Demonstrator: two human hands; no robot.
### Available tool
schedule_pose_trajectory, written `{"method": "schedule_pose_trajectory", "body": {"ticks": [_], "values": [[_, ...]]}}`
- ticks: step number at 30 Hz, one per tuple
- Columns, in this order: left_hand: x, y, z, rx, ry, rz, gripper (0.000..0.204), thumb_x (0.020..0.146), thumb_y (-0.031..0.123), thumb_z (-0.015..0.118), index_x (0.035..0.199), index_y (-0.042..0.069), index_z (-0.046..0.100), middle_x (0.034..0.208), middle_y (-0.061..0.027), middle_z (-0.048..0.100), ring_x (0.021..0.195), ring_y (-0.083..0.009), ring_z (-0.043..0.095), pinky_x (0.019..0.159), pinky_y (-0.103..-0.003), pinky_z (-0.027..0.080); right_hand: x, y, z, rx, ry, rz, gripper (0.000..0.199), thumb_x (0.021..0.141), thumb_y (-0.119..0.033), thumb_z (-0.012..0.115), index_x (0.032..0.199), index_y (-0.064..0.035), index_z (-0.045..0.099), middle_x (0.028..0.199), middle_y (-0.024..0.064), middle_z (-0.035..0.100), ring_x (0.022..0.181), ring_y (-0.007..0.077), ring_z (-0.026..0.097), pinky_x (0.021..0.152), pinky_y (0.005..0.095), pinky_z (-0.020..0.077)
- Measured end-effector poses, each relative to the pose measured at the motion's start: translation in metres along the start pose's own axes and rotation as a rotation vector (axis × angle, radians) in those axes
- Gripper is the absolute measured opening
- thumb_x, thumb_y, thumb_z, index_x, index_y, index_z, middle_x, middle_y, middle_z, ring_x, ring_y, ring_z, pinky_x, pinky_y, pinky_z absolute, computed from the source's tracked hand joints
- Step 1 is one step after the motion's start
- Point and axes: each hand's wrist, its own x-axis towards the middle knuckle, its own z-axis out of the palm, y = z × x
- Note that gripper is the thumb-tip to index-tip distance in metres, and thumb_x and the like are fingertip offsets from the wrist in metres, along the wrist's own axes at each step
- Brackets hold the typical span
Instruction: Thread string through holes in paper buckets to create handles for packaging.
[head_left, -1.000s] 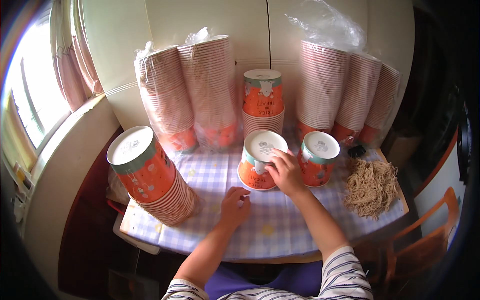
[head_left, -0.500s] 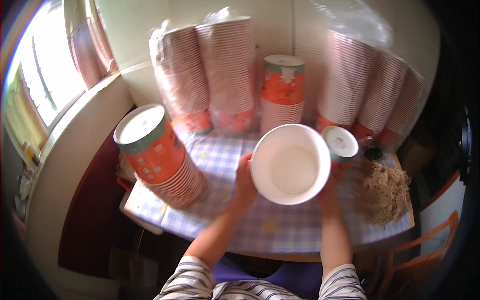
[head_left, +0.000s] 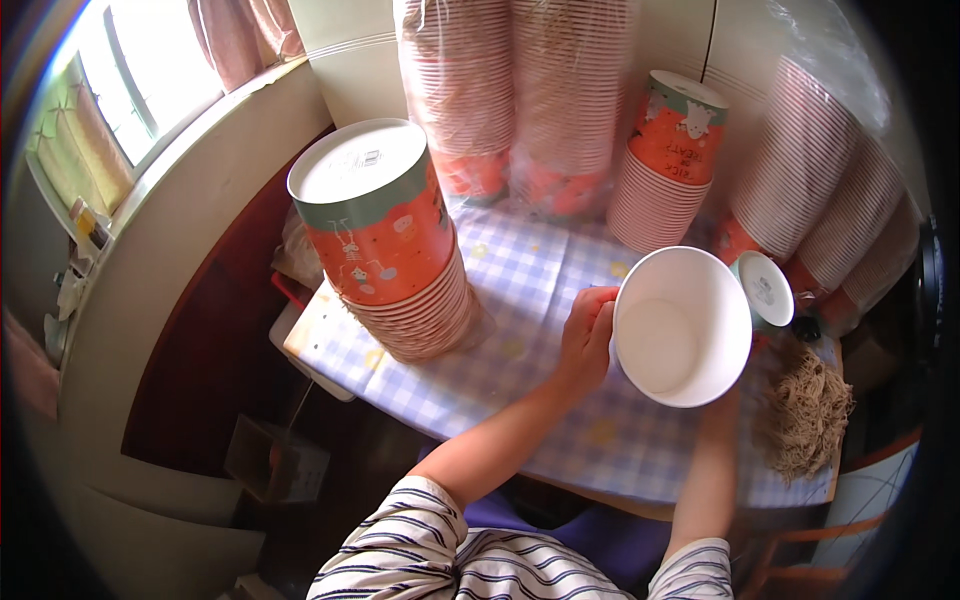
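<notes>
A white-lined paper tub [head_left: 683, 325] is held over the table, its open mouth turned up toward me. My left hand [head_left: 587, 340] grips its left side, fingers closed against the wall. Behind its lower right side is my right hand [head_left: 722, 400], closed on the tub, with most of its fingers hidden. Just right of the tub, an upside-down paper cup [head_left: 766, 288] shows its white base and green band. To the left stands a tall stack of inverted orange and green paper tubs [head_left: 385, 235], printed with little cartoon figures.
A blue-checked cloth [head_left: 540, 410] covers the table. Along the back stand plastic-wrapped cup stacks [head_left: 570, 100], a shorter orange stack [head_left: 665, 165] and more bagged stacks [head_left: 800, 170]. A heap of tan shredded paper [head_left: 808, 415] lies at the right edge, beside a small black object [head_left: 806, 328].
My view has turned left, so the table things sit farther right in the picture. The tub has tilted a little and remains in both hands.
</notes>
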Motion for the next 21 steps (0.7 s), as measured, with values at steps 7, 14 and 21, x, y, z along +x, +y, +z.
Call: {"method": "schedule_pose_trajectory", "body": {"ticks": [7, 14, 21], "values": [[-0.008, 0.012, -0.014, -0.201, 0.030, -0.234, 0.024, 0.094, 0.017, 0.053, 0.110, 0.001, 0.059, 0.100, -0.0102, 0.060, 0.095, -0.0196, 0.056, 0.084, -0.031, 0.044, 0.009, -0.002, 0.006, -0.302, -0.004, -0.119, 0.034, 0.089, -0.016, 0.057, 0.118, 0.0017, 0.056, 0.112, 0.0143, 0.064, 0.104, 0.0258, 0.061, 0.087, 0.0355, 0.0489], [-0.053, 0.067, -0.093, 0.552, -0.085, -0.140, 0.021, 0.085, 0.013, 0.063, 0.103, 0.002, 0.064, 0.091, -0.0088, 0.065, 0.082, -0.0178, 0.063, 0.073, -0.029, 0.049, -0.006, 0.005, -0.010, -0.579, 0.012, -0.244, 0.033, 0.088, -0.015, 0.058, 0.117, 0.0023, 0.057, 0.111, 0.0146, 0.064, 0.103, 0.0264, 0.061, 0.087, 0.0356, 0.0487], [-0.076, 0.075, -0.156, 1.360, -0.150, -0.160, 0.020, 0.079, 0.020, 0.062, 0.094, 0.007, 0.066, 0.083, -0.0144, 0.065, 0.077, -0.0338, 0.063, 0.068, -0.043, 0.050, -0.013, 0.006, -0.017, -0.800, -0.017, -0.399, 0.032, 0.085, -0.010, 0.060, 0.113, 0.0036, 0.058, 0.108, 0.0177, 0.066, 0.100, 0.0265, 0.063, 0.082, 0.0357, 0.0487]]}}
